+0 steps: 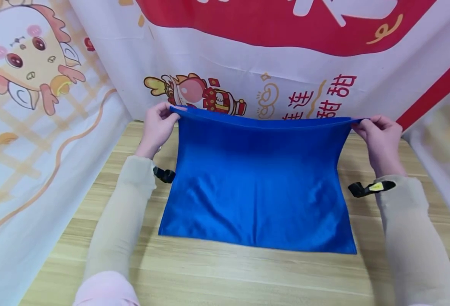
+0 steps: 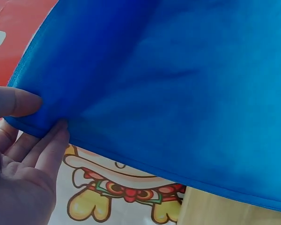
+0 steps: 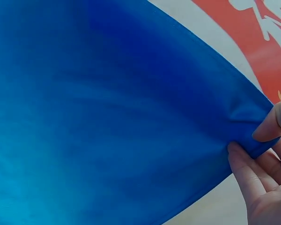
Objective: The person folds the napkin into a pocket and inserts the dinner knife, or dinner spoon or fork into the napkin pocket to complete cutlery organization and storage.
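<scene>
A shiny blue cloth (image 1: 255, 178) stretches between both hands, its far edge raised off the table and its near edge lying on the wood. At the far left corner the left hand (image 1: 159, 127) pinches it; in the left wrist view that hand (image 2: 28, 159) has its thumb on the cloth (image 2: 154, 93) and the fingers behind and at the edge. The right hand (image 1: 381, 138) pinches the far right corner. Small creases run from the right hand's (image 3: 267, 164) grip across the cloth (image 3: 131, 112) in the right wrist view.
The wood-grain table (image 1: 209, 276) shows around the cloth. Behind it hangs a white and red printed curtain (image 1: 247, 55) with cartoon figures, close to the raised edge. More printed fabric (image 1: 29, 127) flanks the left side, and a pale curtain (image 1: 446, 157) the right.
</scene>
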Demonstrator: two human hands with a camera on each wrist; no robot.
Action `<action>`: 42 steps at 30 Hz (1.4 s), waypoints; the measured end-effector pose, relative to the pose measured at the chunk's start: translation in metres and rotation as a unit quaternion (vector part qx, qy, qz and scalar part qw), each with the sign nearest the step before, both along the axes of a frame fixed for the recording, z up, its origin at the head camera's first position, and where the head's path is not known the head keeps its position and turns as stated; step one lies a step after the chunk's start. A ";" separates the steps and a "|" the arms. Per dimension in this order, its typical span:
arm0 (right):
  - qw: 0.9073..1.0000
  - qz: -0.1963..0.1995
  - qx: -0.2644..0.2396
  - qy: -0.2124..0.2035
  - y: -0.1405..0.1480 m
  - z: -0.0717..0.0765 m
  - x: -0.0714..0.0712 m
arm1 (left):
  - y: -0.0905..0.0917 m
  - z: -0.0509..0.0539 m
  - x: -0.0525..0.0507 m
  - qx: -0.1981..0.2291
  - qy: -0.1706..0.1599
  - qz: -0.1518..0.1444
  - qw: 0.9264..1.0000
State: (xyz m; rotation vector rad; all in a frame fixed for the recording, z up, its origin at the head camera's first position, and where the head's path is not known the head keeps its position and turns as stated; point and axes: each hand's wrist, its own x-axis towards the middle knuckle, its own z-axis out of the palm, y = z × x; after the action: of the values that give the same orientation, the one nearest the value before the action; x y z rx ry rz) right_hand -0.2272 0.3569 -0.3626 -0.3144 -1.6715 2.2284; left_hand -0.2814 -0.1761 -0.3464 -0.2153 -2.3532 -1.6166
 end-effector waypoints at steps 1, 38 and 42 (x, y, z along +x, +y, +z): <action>1.000 -0.002 -0.005 0.001 0.000 0.001 0.000 | 0.001 0.002 0.000 0.007 0.000 -0.002 1.000; 0.895 0.262 0.351 -0.082 0.037 -0.070 0.086 | -0.052 -0.085 0.077 -0.079 -0.101 -0.183 0.975; 0.881 0.277 0.378 -0.062 0.038 -0.069 0.095 | -0.057 -0.076 0.088 -0.097 -0.104 -0.191 0.971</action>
State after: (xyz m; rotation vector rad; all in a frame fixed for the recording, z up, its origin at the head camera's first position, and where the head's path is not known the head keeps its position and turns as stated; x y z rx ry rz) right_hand -0.1321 0.3946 -0.4317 0.2632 -2.8020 1.6638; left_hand -0.1932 -0.2334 -0.4222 -0.6004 -2.7672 -1.6339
